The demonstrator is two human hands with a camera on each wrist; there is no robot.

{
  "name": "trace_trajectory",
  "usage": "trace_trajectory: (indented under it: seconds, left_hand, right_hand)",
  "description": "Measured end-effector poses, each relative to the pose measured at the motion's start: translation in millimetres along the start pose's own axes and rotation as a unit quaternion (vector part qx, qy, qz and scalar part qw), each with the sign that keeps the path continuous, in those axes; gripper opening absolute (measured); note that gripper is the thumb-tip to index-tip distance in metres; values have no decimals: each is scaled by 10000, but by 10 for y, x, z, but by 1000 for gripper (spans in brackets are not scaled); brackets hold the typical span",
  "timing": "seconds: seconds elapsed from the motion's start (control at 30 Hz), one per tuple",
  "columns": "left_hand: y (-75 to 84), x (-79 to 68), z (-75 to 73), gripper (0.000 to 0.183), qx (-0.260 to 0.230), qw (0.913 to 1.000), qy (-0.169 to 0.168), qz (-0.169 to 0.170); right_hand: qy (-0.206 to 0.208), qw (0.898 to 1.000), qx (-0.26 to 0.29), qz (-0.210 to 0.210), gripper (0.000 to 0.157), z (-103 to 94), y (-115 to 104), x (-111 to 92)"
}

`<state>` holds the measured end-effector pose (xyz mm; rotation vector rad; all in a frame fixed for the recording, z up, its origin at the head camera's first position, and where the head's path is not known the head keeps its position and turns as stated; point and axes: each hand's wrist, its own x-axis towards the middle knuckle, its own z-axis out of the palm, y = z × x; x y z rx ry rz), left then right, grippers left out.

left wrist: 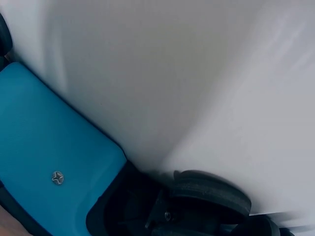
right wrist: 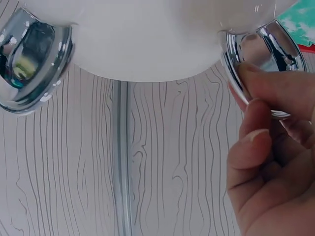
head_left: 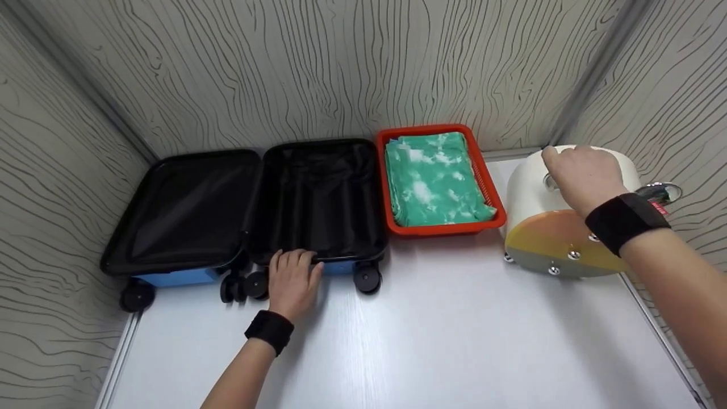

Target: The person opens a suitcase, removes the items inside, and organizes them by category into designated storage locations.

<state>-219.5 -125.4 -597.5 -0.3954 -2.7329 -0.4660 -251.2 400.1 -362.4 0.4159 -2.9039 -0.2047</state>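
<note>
A suitcase (head_left: 187,210) lies spread flat, its two black-lined halves upward and its blue shell showing at the near side. My left hand (head_left: 292,284) rests over the near rim of its right half, between two black wheels. In the left wrist view, the blue shell (left wrist: 54,147) and a wheel (left wrist: 209,194) fill the lower left. Far right stands a rounded white case (head_left: 525,184) with an orange, yellow and grey-green front and chrome balls. My right hand (head_left: 588,173) pinches one of its curved chrome handles (right wrist: 263,49) between thumb and fingers; another chrome handle (right wrist: 37,59) is untouched.
A red basket (head_left: 443,228) holding folded green-and-white cloth (head_left: 434,179) stands between suitcase and white case. Patterned wall panels (head_left: 318,68) rise close behind and at both sides. All of it stands on a white surface (head_left: 431,329).
</note>
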Motion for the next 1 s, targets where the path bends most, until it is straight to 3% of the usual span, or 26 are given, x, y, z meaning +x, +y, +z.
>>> trace_trajectory:
  seconds: [0.43, 0.67, 0.83, 1.0]
  left_hand:
    - [-35, -51, 17, 40, 121, 9999, 102, -11]
    - [-45, -72, 14, 38, 105, 9999, 123, -30]
    - [-11, -14, -90, 42, 71, 9997, -215, -81]
    - [29, 192, -319, 51, 40, 9976, -690, -38]
  right_hand:
    - [323, 9984, 39, 467, 28, 203, 50, 303]
    - [538, 9951, 132, 820, 19, 327, 5, 419]
    - [567, 9939, -13, 949, 11, 400, -73, 415]
    - [866, 9942, -85, 639, 27, 529, -294, 414]
